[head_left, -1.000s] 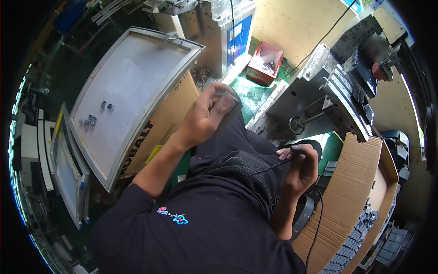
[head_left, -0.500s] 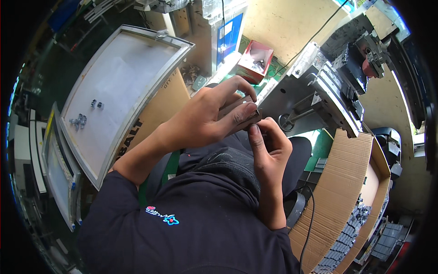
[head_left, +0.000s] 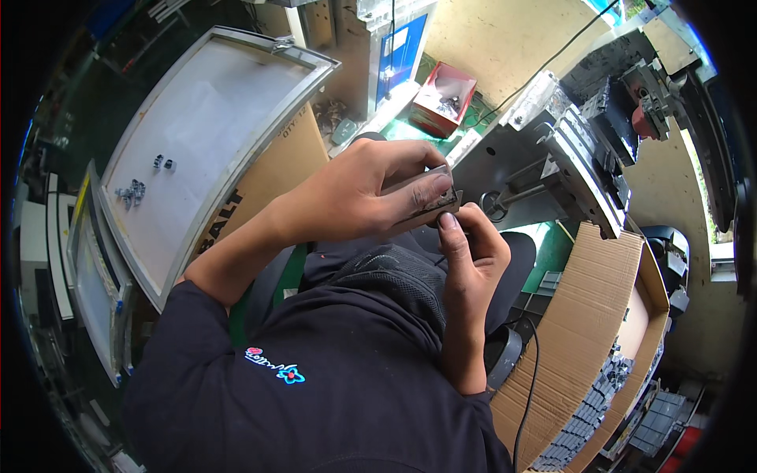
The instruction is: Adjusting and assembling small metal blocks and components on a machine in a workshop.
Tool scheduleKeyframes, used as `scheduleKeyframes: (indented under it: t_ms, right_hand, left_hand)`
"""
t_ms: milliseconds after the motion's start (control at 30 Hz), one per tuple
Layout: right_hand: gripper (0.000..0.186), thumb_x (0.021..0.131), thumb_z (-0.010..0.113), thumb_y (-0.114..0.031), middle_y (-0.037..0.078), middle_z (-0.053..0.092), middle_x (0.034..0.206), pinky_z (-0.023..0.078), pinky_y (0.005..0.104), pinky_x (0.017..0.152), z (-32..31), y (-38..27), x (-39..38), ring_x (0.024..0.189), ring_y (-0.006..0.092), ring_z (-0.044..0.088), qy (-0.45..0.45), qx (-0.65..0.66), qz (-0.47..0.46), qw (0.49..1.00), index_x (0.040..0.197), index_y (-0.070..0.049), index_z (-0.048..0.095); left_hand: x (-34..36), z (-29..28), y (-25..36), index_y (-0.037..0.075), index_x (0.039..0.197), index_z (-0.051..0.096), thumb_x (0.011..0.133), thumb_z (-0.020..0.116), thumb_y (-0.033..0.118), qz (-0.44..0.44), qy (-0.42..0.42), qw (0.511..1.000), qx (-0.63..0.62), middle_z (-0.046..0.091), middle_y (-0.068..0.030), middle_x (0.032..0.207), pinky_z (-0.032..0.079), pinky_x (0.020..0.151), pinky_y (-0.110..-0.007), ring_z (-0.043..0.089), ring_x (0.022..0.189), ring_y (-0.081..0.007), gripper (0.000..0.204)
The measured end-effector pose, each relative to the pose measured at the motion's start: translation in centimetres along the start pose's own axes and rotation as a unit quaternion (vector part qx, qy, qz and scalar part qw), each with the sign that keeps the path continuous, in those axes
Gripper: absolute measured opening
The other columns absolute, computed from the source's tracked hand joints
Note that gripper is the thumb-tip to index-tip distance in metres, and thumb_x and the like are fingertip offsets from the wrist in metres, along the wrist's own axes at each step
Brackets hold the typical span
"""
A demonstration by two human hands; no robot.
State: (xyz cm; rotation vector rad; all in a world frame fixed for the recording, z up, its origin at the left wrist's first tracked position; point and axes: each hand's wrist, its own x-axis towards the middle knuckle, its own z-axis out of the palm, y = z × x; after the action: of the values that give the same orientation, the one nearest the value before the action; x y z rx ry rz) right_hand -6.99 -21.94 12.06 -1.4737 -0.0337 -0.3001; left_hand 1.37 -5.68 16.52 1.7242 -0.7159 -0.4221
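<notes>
My left hand [head_left: 367, 189] is wrapped round a flat grey metal piece [head_left: 448, 202], thumb along the near side and fingers over the far side. The piece is tilted above my lap, and much of it is hidden by the hand. My right hand [head_left: 475, 256] is closed in a pinch, thumb against curled fingers, right at the lower right end of the metal piece. Whatever lies between those fingertips is too small and covered to make out.
To the left, a white framed panel [head_left: 197, 102] holds several small dark metal parts [head_left: 130, 193] and rests on a cardboard box [head_left: 288, 154]. A red box [head_left: 436, 122] stands ahead. Machinery [head_left: 579, 169] rises at the right, above an open carton [head_left: 579, 315] with stacked grey parts [head_left: 587, 418].
The metal piece has turned slightly in my left hand, showing more of its dark end. My right hand has shifted a little, still pinched at that end. The whole view has moved slightly.
</notes>
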Motion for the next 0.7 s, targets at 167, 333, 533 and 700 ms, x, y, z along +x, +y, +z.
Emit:
scheduleKeyframes:
  t_ms: [167, 333, 533, 700]
  right_hand:
    - [0.007, 0.087, 0.063, -0.003, 0.001, 0.05, 0.074, 0.035, 0.0179, 0.063, 0.0, 0.1, -0.3, 0.069, 0.0052, 0.045, 0.0, -0.006, -0.013, 1.0, 0.085, 0.004, 0.062]
    - [0.006, 0.082, 0.066, 0.003, 0.003, 0.052, 0.071, 0.036, 0.0204, 0.055, 0.1, -0.2, -0.6, 0.062, 0.0079, 0.048, 0.014, -0.092, -0.153, 0.984, 0.087, 0.003, 0.063]
    - [0.026, 0.062, 0.071, 0.01, 0.005, 0.051, 0.062, 0.036, 0.0252, 0.044, 0.2, -1.3, -0.9, 0.049, 0.0145, 0.048, 0.022, -0.237, -0.36, 0.902, 0.085, 0.001, 0.065]
    - [0.026, 0.06, 0.071, 0.011, 0.002, 0.048, 0.061, 0.034, 0.0254, 0.042, 0.2, -1.7, -1.2, 0.046, 0.0127, 0.045, 0.022, -0.268, -0.389, 0.881, 0.083, 0.001, 0.065]
  left_hand:
    - [-0.3, 0.3, 0.0, -0.002, 0.102, 0.064, 0.092, 0.062, 0.018, 0.09, 0.014, 0.996, 0.017, 0.064, -0.0057, 0.081, 0.044, 0.064, -0.022, 0.056, 0.072, -0.0067, 0.022]
    - [-0.1, -0.1, -0.3, -0.001, 0.102, 0.065, 0.088, 0.067, 0.016, 0.208, 0.008, 0.977, 0.038, 0.066, -0.0053, 0.083, 0.044, 0.064, -0.027, 0.056, 0.069, -0.0134, 0.022]
    - [-0.7, -0.8, -0.8, 0.005, 0.089, 0.072, 0.08, 0.071, 0.035, 0.334, 0.012, 0.937, 0.099, 0.063, -0.0019, 0.08, 0.043, 0.065, -0.03, 0.053, 0.07, -0.0167, 0.031]
    - [-0.8, -0.5, -1.0, 0.009, 0.09, 0.072, 0.081, 0.068, 0.04, 0.363, 0.018, 0.928, 0.079, 0.061, -0.002, 0.078, 0.043, 0.066, -0.031, 0.054, 0.072, -0.018, 0.033]
